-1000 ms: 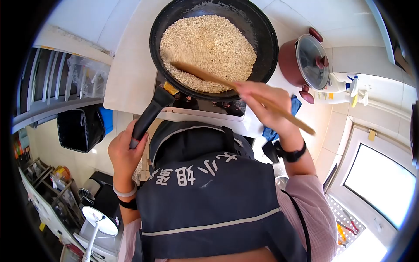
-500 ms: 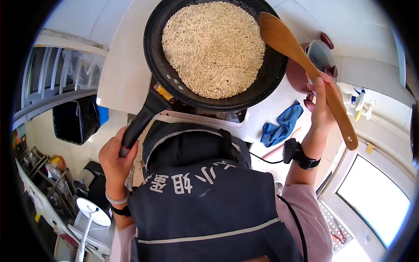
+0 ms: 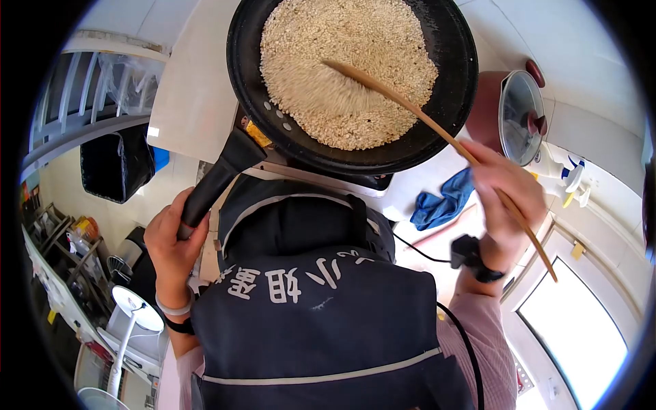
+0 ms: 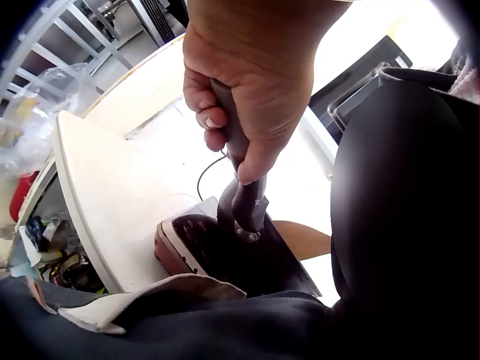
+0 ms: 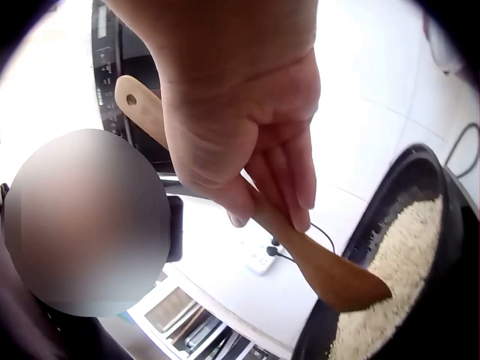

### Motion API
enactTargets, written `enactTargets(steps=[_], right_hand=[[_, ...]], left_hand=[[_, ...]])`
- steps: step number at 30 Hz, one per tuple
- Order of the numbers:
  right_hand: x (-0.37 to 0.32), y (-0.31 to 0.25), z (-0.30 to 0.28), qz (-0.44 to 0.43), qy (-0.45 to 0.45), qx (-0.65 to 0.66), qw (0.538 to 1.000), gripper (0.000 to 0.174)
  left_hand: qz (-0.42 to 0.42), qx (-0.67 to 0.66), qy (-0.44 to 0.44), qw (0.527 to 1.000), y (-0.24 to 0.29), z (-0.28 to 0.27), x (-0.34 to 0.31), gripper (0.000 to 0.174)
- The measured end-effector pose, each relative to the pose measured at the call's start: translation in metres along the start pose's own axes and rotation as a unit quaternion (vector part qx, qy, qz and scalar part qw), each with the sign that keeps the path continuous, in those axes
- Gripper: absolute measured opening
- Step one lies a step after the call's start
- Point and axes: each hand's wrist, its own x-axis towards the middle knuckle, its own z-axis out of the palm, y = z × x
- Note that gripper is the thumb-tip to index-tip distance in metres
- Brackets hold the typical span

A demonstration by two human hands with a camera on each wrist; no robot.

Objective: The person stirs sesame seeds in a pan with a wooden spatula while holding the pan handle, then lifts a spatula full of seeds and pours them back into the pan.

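My left hand (image 3: 174, 232) grips the black handle (image 3: 222, 171) of a deep frying pan (image 3: 458, 82); in the left wrist view, fingers and thumb wrap round that handle (image 4: 234, 124). A wide heap of small pale grains (image 3: 369, 41) fills much of the pan. With curled fingers, my right hand (image 3: 509, 195) holds a wooden spatula (image 3: 437, 126) midway along its shaft. The blade reaches into the heap, where grains blur beside its edge. In the right wrist view, the spatula's broad blade (image 5: 337, 281) overlaps the grains (image 5: 397, 262) at the pan's near side.
The pan is over a flat cooktop (image 4: 195, 247) on the white counter. To its right stand a dark red pot (image 3: 486, 102) with a glass lid, a crumpled blue cloth (image 3: 441, 201) and a spray bottle (image 3: 577, 181). A black-lined bin (image 3: 113, 167) is at the left.
Half a second ago the spatula was raised at the pan's right edge; now its blade is back left among the grains. The left hand keeps its hold on the handle.
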Motion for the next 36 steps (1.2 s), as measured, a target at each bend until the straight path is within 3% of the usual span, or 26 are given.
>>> enactTargets(steps=[4, 6, 8, 12, 14, 16, 18, 22, 24, 28, 29, 32, 33, 36], right_hand=[[-0.005, -0.025, -0.054, -0.07, -0.091, -0.023, 0.993, 0.013], [-0.004, -0.025, -0.068, -0.106, -0.182, -0.01, 0.977, 0.013], [-0.002, -0.029, -0.053, -0.096, -0.198, -0.007, 0.975, 0.025], [0.008, -0.027, -0.018, -0.073, -0.224, -0.028, 0.971, 0.013], [0.018, -0.03, 0.003, -0.06, -0.196, -0.044, 0.978, 0.021], [0.025, -0.009, 0.018, -0.146, -0.209, -0.063, 0.965, 0.031], [0.033, -0.002, 0.034, -0.154, -0.169, -0.085, 0.97, 0.03], [0.053, 0.033, 0.064, -0.171, -0.084, -0.089, 0.978, 0.026], [0.06, 0.043, 0.074, -0.08, 0.058, -0.033, 0.995, 0.02], [0.056, 0.042, 0.059, 0.063, 0.148, -0.029, 0.987, 0.014], [0.052, 0.038, 0.047, 0.075, 0.142, -0.039, 0.986, 0.012], [0.036, 0.007, -0.008, -0.032, 0.006, -0.037, 0.999, 0.011], [0.024, -0.006, -0.026, -0.007, -0.054, -0.012, 0.998, 0.01], [0.007, -0.034, -0.053, -0.072, -0.157, -0.086, 0.981, 0.012]], left_hand=[[0.007, 0.0, 0.001, 1.0, 0.0, 0.0, 0.001, 0.045], [0.0, 0.007, -0.006, 1.0, -0.001, 0.0, -0.001, 0.045], [-0.007, -0.005, -0.003, 1.0, -0.003, 0.002, -0.003, 0.045], [-0.02, -0.013, -0.012, 1.0, -0.005, 0.001, -0.004, 0.044], [-0.021, -0.011, -0.013, 1.0, -0.007, 0.001, -0.006, 0.044], [-0.022, -0.01, -0.013, 1.0, -0.007, 0.003, -0.003, 0.044], [0.029, -0.004, 0.017, 0.999, -0.005, 0.004, 0.001, 0.044], [0.018, -0.007, 0.013, 1.0, -0.004, 0.004, -0.002, 0.045], [0.02, -0.014, 0.014, 1.0, -0.005, 0.005, -0.004, 0.046], [0.035, -0.009, 0.03, 0.999, -0.003, 0.004, -0.002, 0.047], [0.035, -0.011, 0.031, 0.999, -0.003, 0.004, -0.003, 0.047], [0.033, -0.014, 0.029, 0.999, -0.005, 0.004, -0.004, 0.048], [0.034, -0.012, 0.025, 0.999, -0.005, 0.004, -0.004, 0.048], [0.04, -0.009, 0.029, 0.999, -0.005, 0.005, -0.003, 0.048]])
